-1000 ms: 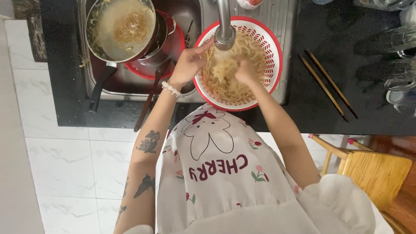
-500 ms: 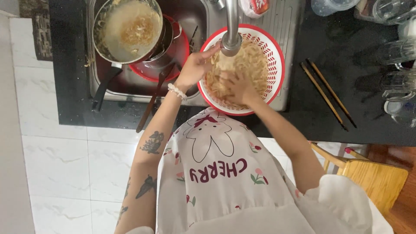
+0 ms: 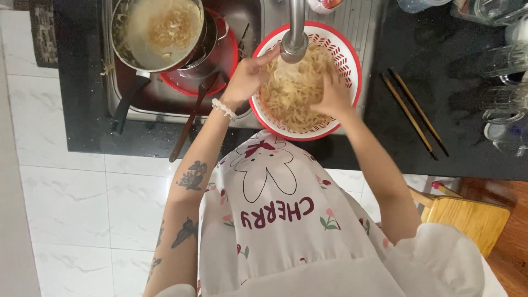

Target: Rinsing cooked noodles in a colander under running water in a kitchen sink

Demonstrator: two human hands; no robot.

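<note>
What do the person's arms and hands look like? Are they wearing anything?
Both arms are bare, with no gloves. The left hand has a white bead bracelet at the wrist, and the left arm carries dark tattoos, two of them butterfly-shaped. The right hand and its arm show no jewellery or markings. White ruffled sleeves sit at the shoulders.

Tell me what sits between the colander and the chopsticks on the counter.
Nothing: in the head view, the stretch of black counter between the red colander of noodles and the pair of chopsticks is bare.
</note>
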